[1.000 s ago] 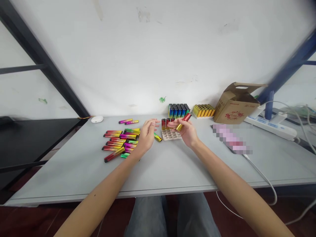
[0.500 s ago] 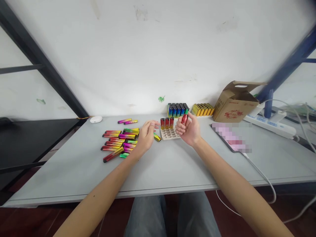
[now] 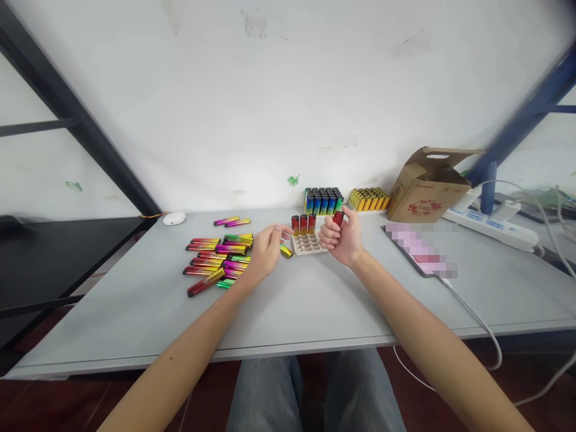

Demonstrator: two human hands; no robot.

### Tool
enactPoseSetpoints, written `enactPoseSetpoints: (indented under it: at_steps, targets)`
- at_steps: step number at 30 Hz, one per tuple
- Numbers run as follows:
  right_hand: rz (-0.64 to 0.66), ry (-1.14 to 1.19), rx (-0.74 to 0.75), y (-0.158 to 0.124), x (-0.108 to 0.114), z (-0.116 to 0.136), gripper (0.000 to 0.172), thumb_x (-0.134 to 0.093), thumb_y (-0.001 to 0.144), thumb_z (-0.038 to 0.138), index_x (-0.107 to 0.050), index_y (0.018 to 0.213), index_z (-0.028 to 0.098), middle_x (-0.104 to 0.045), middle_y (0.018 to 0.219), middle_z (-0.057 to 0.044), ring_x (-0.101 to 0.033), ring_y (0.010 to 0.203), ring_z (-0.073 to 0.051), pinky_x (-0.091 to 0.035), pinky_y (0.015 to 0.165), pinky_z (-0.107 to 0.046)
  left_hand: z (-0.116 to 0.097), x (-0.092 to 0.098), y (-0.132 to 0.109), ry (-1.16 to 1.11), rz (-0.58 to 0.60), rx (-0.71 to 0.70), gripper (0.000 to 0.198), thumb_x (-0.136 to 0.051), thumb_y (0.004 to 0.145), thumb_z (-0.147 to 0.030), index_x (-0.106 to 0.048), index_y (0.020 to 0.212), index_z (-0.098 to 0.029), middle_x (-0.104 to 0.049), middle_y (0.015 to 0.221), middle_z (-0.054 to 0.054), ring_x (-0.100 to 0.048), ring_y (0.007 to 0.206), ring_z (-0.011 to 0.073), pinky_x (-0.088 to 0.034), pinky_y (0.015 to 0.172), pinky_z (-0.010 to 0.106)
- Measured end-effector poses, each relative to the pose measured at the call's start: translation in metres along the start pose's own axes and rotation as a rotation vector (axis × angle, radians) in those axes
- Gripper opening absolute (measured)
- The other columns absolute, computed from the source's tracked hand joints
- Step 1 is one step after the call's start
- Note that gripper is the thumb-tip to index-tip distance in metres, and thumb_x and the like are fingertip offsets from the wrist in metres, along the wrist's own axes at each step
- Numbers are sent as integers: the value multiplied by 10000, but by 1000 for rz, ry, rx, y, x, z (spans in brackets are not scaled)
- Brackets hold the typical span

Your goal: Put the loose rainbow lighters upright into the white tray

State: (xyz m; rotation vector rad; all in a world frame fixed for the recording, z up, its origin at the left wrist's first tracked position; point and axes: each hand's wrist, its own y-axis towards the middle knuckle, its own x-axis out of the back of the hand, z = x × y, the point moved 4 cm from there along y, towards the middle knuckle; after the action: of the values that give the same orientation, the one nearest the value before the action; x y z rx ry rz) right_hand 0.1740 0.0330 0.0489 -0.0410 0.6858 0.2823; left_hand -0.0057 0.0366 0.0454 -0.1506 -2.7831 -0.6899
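The right hand (image 3: 342, 241) grips a glossy red tube (image 3: 338, 218) upright, just above the tray (image 3: 308, 245) on the tabletop (image 3: 315, 300), beside three standing red-gold tubes (image 3: 303, 224). The left hand (image 3: 266, 249) hovers half-open and empty.

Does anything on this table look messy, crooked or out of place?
The loose coloured sticks lie in an untidy heap left of the tray, with two strays farther back. The cardboard box sits open, flap up. Nothing looks spilled or broken.
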Motion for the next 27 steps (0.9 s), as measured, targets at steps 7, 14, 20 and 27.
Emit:
enactPoseSetpoints:
  at_steps: [7,14,20,27]
  targets:
    - [-1,-34,-18,1,-2,-3,505,-411,827,591,-247,523,223,-145,457,86,-100,406,-75,-179,359,-194,0,-1,-1,29,23,8,507,-339,959,-522,-692,864,-171,-707,848,67,-644,770,173,-522,742,314]
    - [19,-31,-16,1,-1,-5,488,-433,817,574,-260,522,226,-148,456,87,-103,406,-76,-186,359,-196,0,-2,-1,7,35,30,509,-354,959,-521,-695,824,-168,-713,825,65,-659,746,170,-534,735,309]
    - [-30,-34,-29,3,0,-6,455,-427,803,537,-260,507,234,-133,451,93,-79,402,-76,-162,343,-200,-1,-3,-2,12,45,24,515,-351,961,-519,-696,818,-165,-708,788,62,-663,729,172,-527,715,308]
    - [-125,-55,-27,3,-5,-5,394,-326,847,440,-263,516,235,-126,452,92,-53,399,-80,-138,327,-198,2,-4,-2,8,61,27,529,-339,964,-513,-703,814,-160,-687,719,61,-664,716,178,-521,705,307]
